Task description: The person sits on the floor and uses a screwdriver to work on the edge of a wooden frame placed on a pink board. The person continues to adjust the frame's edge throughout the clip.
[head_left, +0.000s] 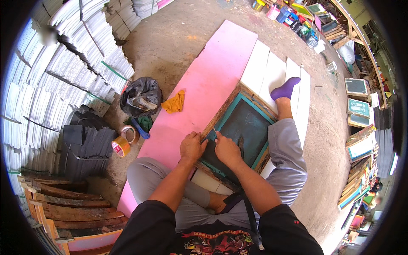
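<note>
A wooden screen-printing frame (255, 100) rests at a slant over my legs and the boards. Its dark mesh (250, 123) has a teal border. My left hand (192, 148) is closed at the frame's left edge, thumb toward the mesh. Close beside it, my right hand (227, 151) has its fingers curled in a pinch at the border's left corner, by a small teal patch (211, 135). Whatever sits between those fingers is hidden. An orange cloth (173, 102) lies on the pink board (212, 72) beyond my left hand.
Left of the board are a black plastic bag (141, 95), a blue-handled tool (140, 128) and tape rolls (121, 146). Tall stacks of white sheets (80, 55) and wooden frames (76, 208) stand farther left. More frames (359, 108) and paint containers (284, 15) line the right and far sides.
</note>
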A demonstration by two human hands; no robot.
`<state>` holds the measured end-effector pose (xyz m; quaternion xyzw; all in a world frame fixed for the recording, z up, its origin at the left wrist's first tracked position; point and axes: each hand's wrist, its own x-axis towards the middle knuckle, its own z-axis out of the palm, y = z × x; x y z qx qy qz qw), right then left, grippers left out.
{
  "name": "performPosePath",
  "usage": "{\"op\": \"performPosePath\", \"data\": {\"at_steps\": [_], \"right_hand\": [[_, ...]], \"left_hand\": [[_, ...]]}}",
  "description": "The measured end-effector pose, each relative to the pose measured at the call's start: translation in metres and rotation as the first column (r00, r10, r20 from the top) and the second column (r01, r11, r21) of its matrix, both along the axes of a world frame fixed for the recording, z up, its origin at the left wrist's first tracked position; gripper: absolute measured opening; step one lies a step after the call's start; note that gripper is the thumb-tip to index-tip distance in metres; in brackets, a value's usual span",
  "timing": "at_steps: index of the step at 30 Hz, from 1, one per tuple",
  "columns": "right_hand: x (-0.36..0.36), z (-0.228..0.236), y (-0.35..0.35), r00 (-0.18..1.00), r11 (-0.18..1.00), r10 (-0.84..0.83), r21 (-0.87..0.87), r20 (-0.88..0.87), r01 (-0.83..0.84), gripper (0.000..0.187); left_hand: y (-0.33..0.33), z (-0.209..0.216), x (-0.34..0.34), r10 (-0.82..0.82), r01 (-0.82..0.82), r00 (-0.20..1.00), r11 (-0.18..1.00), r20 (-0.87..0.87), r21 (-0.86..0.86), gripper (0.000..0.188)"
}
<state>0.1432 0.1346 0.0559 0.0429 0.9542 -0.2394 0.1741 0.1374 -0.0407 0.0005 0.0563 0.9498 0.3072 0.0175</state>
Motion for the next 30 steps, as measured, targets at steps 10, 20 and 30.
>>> {"op": "performPosePath", "data": {"at_steps": [10, 20, 30], "right_hand": [[0.024, -0.051, 0.020, 0.961, 0.931, -0.121, -0.364, -0.247, 0.024, 0.049], [0.017, 0.017, 0.000, 0.994, 0.997, -0.054, -0.053, 0.094, 0.060, 0.043], [0.016, -0.006, 0.007, 0.992, 0.960, -0.069, -0.265, 0.108, 0.096, 0.043]], "left_hand": [[0.003, 0.003, -0.003, -0.002, 0.002, 1.000, 1.000, 0.012, 0.011, 0.036], [-0.005, 0.002, 0.002, 0.013, -0.013, 1.000, 1.000, 0.008, 0.005, 0.034], [-0.010, 0.002, 0.001, 0.028, -0.026, 0.998, 0.999, 0.055, -0.025, 0.037]]}}
